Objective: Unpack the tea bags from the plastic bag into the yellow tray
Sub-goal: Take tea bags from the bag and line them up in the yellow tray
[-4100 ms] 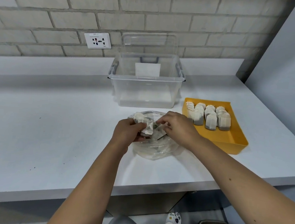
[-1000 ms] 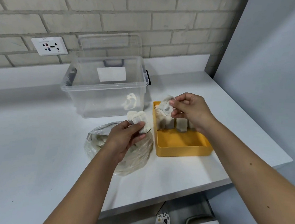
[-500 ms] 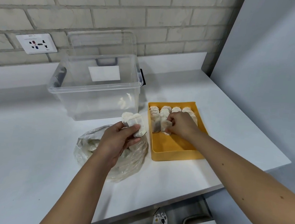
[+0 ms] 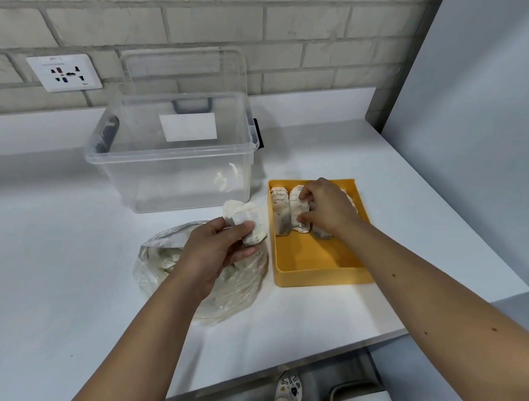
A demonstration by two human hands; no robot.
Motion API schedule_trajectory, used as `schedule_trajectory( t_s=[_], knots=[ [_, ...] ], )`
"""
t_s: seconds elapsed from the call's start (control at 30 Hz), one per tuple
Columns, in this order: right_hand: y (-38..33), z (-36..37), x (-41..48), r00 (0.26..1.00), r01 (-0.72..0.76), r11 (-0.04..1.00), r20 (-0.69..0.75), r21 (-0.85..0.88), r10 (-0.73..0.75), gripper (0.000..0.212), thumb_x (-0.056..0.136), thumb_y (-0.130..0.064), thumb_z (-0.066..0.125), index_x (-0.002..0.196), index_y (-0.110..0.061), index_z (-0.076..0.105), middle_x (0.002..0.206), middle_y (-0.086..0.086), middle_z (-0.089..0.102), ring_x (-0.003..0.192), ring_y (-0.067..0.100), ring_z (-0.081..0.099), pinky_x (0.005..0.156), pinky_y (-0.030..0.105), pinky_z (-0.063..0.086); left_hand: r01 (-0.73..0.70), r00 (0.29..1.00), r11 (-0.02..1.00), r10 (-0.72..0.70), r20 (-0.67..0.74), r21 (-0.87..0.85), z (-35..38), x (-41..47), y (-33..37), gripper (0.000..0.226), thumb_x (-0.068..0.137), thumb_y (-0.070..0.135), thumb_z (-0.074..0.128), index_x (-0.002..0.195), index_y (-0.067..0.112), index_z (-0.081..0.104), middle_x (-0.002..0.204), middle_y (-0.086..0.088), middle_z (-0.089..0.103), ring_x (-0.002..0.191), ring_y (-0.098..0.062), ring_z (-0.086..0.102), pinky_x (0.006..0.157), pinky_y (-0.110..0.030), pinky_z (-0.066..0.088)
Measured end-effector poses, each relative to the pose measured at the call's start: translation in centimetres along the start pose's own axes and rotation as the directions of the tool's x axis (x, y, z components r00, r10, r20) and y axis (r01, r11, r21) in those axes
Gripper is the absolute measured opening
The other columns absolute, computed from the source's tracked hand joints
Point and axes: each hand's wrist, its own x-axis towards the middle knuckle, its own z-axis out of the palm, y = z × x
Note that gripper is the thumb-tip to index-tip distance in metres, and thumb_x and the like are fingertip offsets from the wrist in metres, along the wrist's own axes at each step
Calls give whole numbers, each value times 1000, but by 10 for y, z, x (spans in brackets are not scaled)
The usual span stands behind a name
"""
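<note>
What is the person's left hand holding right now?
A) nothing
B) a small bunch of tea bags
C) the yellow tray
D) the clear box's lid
B: the left hand grips a bunch of tea bags above the plastic bag, while the right hand pinches a tea bag in the yellow tray.

The yellow plastic tray [image 4: 323,281] is a shallow box with low walls. It sits flat on the white counter [image 4: 62,263], just to the right of the clear crinkly plastic bag [image 4: 243,290]. Small pale paper tea bags [image 4: 279,211] lie side by side in a row at the tray's far end. The right hand [image 4: 329,208] pinches the second tea bag [image 4: 300,212] from the left. The plastic bag lies open and slumped, with more tea bags [image 4: 165,256] inside. Just above it, the left hand [image 4: 214,253] holds a bunch of tea bags [image 4: 246,219].
</note>
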Motion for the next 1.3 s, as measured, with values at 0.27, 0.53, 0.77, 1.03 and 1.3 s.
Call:
schedule_trajectory(
  t_s=[0.27,0.53,0.77,1.03,1.3],
  knots=[
    [-28,-16,-26,995,20,877,-99,480,32,19,80,-32,78,94,-21,72,90,-10,65,72,2,56,65,15,43,-13,1000,998,14,-4,64,8,-9,5,22,87,12,74,107,5,68,91,-12,78,79,-26,76,58,-24,59],
    [-60,-33,-56,998,52,735,-17,676,-55,11,73,-24,84,73,-25,73,63,-10,65,59,6,58,57,24,49,-64,996,986,54,72,151,19,-17,7,23,89,18,73,109,10,69,92,-8,78,79,-23,76,67,-29,62],
    [-53,-51,-69,1000,0,620,19,784,-24,9,77,-7,78,79,-13,72,59,-4,67,52,10,62,54,23,53,-5,993,999,-1,117,54,21,-21,3,18,90,14,70,107,8,70,96,-9,78,80,-19,76,70,-27,63],
    [-49,-60,-72,998,3,604,-42,797,49,16,73,-3,80,85,3,70,77,21,70,60,20,66,57,26,58,34,990,999,-38,133,28,30,-17,3,23,90,17,70,111,8,70,101,-10,77,82,-21,75,76,-32,62],
    [-14,-83,-67,988,-123,612,39,781,150,19,81,-3,74,93,6,62,71,17,68,56,18,68,54,25,58,-35,999,995,33,32,90,32,-5,8,17,95,16,65,110,9,66,97,-11,77,79,-21,76,60,-25,61]
  ],
)
